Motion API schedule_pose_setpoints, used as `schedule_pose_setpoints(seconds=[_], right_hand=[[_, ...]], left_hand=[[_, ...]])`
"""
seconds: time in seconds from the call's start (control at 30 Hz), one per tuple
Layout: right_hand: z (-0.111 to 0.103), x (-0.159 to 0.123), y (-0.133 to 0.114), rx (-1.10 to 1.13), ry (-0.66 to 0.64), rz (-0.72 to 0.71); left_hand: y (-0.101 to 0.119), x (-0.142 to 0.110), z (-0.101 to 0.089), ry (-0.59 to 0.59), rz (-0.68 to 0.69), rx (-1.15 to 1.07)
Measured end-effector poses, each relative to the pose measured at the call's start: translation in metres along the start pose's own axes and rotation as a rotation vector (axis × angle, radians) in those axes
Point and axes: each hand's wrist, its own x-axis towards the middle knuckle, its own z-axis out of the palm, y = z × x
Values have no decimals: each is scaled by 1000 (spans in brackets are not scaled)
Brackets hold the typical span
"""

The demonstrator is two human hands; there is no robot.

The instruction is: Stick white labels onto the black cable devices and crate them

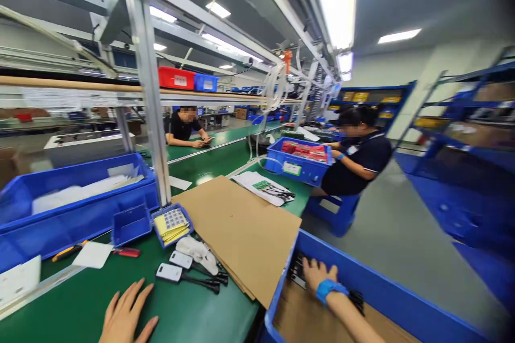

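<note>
My left hand (126, 315) is at the green worktop with its fingers spread, holding nothing. Beyond it lie two small white-faced rectangular devices (169, 272) with short black cables ending in plugs. My right hand (319, 276), with a blue band at the wrist, reaches into a large blue bin (338, 251). Its fingers are apart over a cluster of black parts (298, 270) by the bin's left wall; the fingertips are partly hidden against them. More black cables (356, 300) lie beyond the wrist. Brown cardboard lines the bin's floor.
Cardboard sheets (241, 220) overlap the bench beside the bin. A small blue tray (173, 225) holds yellow label sheets. A white crumpled item (197, 254), a red-handled tool (127, 252) and a long blue bin (80, 230) sit leftward. Two people work farther along the bench.
</note>
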Motion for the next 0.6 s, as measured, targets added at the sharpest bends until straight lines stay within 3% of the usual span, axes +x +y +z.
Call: schedule_pose_setpoints(seconds=[0.1,0.2,0.27,0.33,0.43,0.5,0.6], right_hand=[[-52,1,-32,40,-16,-164],[-96,-23,-105,240,57,-435],[-112,-51,-162,445,-1,-643],[-112,-78,-214,473,-103,-761],[-92,-102,-271,412,-111,-740],[-75,-108,-292,376,-87,-692],[-59,-110,-303,357,-64,-649]], left_hand=[[7,28,-10,-80,63,-120],[12,51,-11,-200,117,-218],[14,56,-9,-234,120,-237],[16,52,-9,-233,110,-256],[16,39,-17,-225,91,-309],[15,32,-23,-224,72,-338],[16,29,-29,-223,49,-372]])
